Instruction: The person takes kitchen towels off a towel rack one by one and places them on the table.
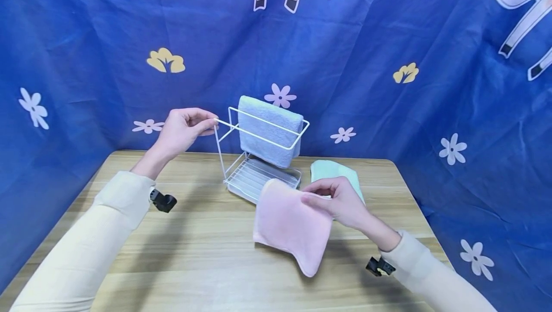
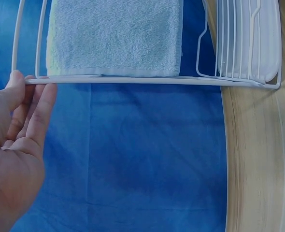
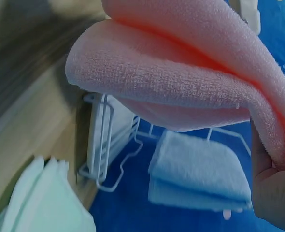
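pink cloth [image 1: 293, 228] hangs from the right hand [image 1: 342, 202], thumb and fingers pinching its upper edge in front of the white rack [image 1: 250, 179], and a higher, wider hold would probably tame its loose folds. the left hand [image 1: 183, 127] pinches 1 upper corner of the rack, a steadying grip best kept light lest the frame tip. 1 blue cloth [image 1: 268, 131] drapes over the rack and 1 green cloth [image 1: 335, 170] lies just beside it, so mind both.
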### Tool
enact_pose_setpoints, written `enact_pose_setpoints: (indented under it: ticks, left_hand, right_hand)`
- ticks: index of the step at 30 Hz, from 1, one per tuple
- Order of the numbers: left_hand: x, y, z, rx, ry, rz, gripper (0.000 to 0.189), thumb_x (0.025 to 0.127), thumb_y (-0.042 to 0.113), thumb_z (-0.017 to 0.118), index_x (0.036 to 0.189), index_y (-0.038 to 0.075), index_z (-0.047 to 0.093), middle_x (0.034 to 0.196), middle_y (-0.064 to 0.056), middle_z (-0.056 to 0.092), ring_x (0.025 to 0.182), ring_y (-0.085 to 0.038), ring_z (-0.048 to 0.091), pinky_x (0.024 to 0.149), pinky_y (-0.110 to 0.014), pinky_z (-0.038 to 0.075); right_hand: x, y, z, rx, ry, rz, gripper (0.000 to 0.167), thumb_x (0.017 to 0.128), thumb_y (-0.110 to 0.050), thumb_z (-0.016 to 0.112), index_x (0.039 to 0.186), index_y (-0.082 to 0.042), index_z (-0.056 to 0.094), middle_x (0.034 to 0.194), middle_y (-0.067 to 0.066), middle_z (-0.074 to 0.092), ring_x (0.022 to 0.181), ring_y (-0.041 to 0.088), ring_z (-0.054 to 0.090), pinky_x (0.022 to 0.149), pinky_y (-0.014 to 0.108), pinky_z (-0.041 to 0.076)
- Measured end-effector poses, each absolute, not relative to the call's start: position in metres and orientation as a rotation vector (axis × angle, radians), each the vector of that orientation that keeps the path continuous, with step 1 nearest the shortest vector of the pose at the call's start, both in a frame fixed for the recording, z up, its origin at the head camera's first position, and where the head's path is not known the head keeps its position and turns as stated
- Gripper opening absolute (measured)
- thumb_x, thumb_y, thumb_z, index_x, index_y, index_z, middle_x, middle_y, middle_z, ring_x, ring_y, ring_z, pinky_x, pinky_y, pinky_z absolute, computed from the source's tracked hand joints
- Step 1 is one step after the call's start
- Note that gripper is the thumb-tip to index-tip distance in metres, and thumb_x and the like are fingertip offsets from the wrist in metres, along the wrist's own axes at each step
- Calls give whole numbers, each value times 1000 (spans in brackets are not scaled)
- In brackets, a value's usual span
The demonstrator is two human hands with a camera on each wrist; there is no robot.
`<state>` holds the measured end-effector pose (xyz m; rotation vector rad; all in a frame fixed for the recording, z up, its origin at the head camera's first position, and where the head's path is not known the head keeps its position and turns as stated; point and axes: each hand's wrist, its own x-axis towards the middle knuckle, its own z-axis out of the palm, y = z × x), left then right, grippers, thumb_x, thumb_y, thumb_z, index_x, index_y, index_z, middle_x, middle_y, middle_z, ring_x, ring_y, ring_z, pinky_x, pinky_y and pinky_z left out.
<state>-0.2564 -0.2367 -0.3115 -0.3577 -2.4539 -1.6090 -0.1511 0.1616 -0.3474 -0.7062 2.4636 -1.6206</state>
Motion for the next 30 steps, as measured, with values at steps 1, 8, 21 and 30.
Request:
enact_pose_setpoints:
  ticks: [1, 8, 21, 30]
  left_hand:
    - [-256, -237, -312, -359, -2454, -1610, 27, 103, 18, 70, 118, -4, 74, 90, 16, 77, 87, 2, 75, 86, -25, 68]
    - [-257, -237, -312, -367, -2450, -1608, 27, 103, 18, 70, 118, -4, 74, 90, 16, 77, 87, 1, 76, 85, -22, 68]
    - [-256, -237, -311, -362, -2443, -1625, 26, 102, 16, 71, 118, -5, 74, 91, 13, 78, 87, 0, 76, 85, -25, 69]
    - [-258, -237, -312, -365, -2450, -1616, 26, 103, 17, 70, 117, -4, 74, 90, 14, 77, 87, 0, 76, 85, -23, 68]
  right_hand:
    - [-150, 158, -349, -715, 2447, -1619, 15, 92, -9, 80, 105, -3, 82, 97, 14, 82, 81, 1, 74, 68, 16, 62]
    - [-142, 138, -358, -771, 2338, -1617, 16, 91, -9, 80, 106, -2, 82, 98, 16, 82, 81, 1, 74, 69, 16, 62]
    - [-131, 101, -375, -856, 2181, -1653, 19, 92, -7, 79, 107, 5, 79, 101, 24, 80, 78, -3, 71, 66, 11, 57]
    - [-120, 76, -382, -917, 2077, -1653, 20, 93, -8, 78, 108, 5, 79, 107, 25, 79, 83, -6, 71, 73, 11, 59]
